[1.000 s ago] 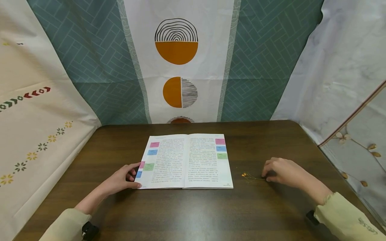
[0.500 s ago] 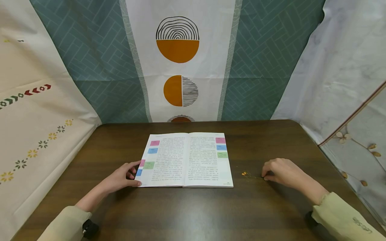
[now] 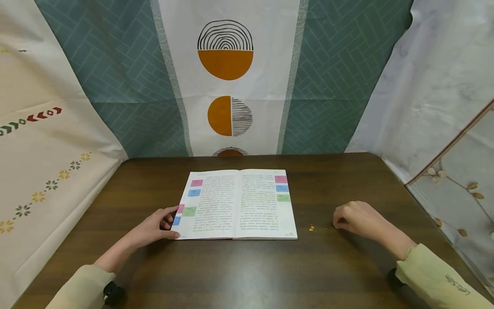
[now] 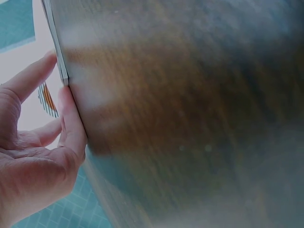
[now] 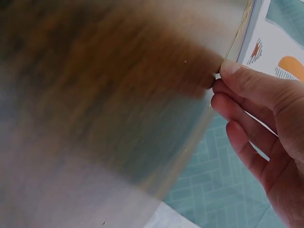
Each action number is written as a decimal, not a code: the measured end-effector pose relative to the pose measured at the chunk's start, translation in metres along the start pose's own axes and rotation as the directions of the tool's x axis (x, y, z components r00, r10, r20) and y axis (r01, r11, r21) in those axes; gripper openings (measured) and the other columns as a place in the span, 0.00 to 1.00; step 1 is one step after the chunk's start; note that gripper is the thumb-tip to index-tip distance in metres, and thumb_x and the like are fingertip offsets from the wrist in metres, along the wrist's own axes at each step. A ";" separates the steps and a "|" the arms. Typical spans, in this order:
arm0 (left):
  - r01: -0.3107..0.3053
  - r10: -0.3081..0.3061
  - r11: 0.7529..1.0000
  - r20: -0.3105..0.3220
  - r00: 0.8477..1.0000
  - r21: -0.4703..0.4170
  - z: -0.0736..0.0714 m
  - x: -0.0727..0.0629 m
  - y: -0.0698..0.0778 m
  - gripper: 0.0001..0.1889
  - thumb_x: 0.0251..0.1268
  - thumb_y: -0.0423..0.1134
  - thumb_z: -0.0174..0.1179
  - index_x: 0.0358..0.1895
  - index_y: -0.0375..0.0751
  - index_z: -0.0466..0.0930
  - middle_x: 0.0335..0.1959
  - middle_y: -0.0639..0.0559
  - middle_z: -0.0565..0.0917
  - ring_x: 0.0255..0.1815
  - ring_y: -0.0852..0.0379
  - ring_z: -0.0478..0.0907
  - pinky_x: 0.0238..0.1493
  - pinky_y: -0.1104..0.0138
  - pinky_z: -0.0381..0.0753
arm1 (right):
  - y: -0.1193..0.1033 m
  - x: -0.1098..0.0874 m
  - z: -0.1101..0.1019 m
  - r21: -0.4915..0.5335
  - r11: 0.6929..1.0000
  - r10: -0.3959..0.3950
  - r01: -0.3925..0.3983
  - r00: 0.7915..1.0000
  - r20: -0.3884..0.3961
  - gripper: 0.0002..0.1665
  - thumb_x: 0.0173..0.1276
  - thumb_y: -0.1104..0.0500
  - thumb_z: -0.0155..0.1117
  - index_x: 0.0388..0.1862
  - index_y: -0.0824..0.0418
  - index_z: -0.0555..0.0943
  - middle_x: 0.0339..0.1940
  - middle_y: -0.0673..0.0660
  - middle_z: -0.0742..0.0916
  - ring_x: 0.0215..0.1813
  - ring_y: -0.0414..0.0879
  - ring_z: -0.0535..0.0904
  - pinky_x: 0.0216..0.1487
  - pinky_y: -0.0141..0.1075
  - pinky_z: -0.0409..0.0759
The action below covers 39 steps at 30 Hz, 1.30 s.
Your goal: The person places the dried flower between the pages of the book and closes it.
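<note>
An open book [image 3: 257, 216] of printed pages lies flat on the table. At its lower left corner rests my left hand [image 3: 152, 227], thumb on the page corner and index fingertip at the left edge; the other fingers curl beside it. The left wrist view shows the left hand [image 4: 35, 147] against the book's edge [image 4: 58, 50]. Right of the book, my right hand [image 3: 359, 219] pinches the thin stem of a small sprig with yellow flowers [image 3: 311, 228]. In the right wrist view, the stem [image 5: 237, 33] meets the thumb and index fingertips.
Pink, blue and green notes [image 3: 282, 189] mark both pages. The dark wooden table [image 3: 239, 274] ends at a patterned curtain [image 3: 328, 77] behind. Cloths hang on the left [image 3: 42, 171] and right [image 3: 436, 128]. A dark band [image 3: 113, 294] sits at the left sleeve.
My right hand's fingers have come together on the sprig's stem, and the hand has shifted slightly left. Less of the stem shows in the head view. The left hand and the book stay put.
</note>
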<state>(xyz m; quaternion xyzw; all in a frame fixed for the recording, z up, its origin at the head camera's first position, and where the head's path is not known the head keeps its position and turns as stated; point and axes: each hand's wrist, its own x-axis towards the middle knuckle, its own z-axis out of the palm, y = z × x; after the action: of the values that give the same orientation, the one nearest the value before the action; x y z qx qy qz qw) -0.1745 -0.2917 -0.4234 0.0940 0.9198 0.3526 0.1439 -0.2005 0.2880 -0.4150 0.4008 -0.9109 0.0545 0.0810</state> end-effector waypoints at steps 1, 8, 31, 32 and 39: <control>-0.003 0.003 1.000 -0.001 1.000 0.003 0.000 0.000 0.000 0.47 0.53 0.42 0.74 0.74 0.30 0.59 0.45 0.42 0.68 0.43 0.51 0.70 0.38 0.69 0.69 | 0.000 0.000 0.001 -0.004 1.000 0.003 -0.003 1.000 -0.002 0.14 0.48 0.61 0.80 0.22 0.43 0.83 0.25 0.36 0.84 0.25 0.28 0.77 0.27 0.29 0.75; -0.006 0.006 1.000 -0.001 1.000 0.010 -0.001 -0.002 -0.001 0.47 0.54 0.42 0.74 0.74 0.29 0.58 0.45 0.43 0.69 0.42 0.52 0.69 0.37 0.70 0.69 | -0.001 0.000 0.002 -0.011 1.000 0.017 -0.017 1.000 -0.003 0.14 0.49 0.61 0.80 0.22 0.43 0.83 0.25 0.36 0.84 0.25 0.28 0.77 0.27 0.29 0.74; 0.007 -0.007 1.000 0.001 1.000 0.005 0.000 0.000 0.000 0.47 0.54 0.43 0.74 0.74 0.30 0.58 0.45 0.43 0.68 0.43 0.52 0.69 0.37 0.70 0.69 | 0.004 0.000 -0.003 0.129 0.991 0.035 -0.048 0.994 0.100 0.16 0.59 0.63 0.73 0.27 0.44 0.77 0.28 0.36 0.79 0.27 0.25 0.69 0.27 0.26 0.70; 0.009 -0.009 1.000 0.002 1.000 0.004 0.000 0.001 0.000 0.48 0.53 0.43 0.74 0.74 0.30 0.58 0.45 0.43 0.69 0.43 0.52 0.69 0.37 0.70 0.69 | 0.005 0.002 -0.005 0.151 0.987 0.040 -0.059 0.991 0.124 0.16 0.61 0.64 0.71 0.27 0.44 0.76 0.28 0.36 0.78 0.27 0.25 0.68 0.27 0.26 0.69; 0.000 0.000 1.000 0.003 1.000 0.010 0.001 0.003 -0.004 0.47 0.54 0.43 0.74 0.74 0.30 0.58 0.45 0.43 0.69 0.42 0.52 0.69 0.36 0.70 0.69 | 0.016 0.017 -0.014 0.206 0.971 0.079 -0.124 0.973 0.215 0.16 0.64 0.65 0.66 0.27 0.45 0.72 0.24 0.37 0.74 0.26 0.27 0.66 0.27 0.27 0.67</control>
<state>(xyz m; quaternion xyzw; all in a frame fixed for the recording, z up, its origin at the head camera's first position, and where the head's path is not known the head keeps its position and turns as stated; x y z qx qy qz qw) -0.1775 -0.2930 -0.4270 0.0954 0.9213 0.3480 0.1449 -0.2218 0.2885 -0.3988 0.3634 -0.9223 0.1166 -0.0610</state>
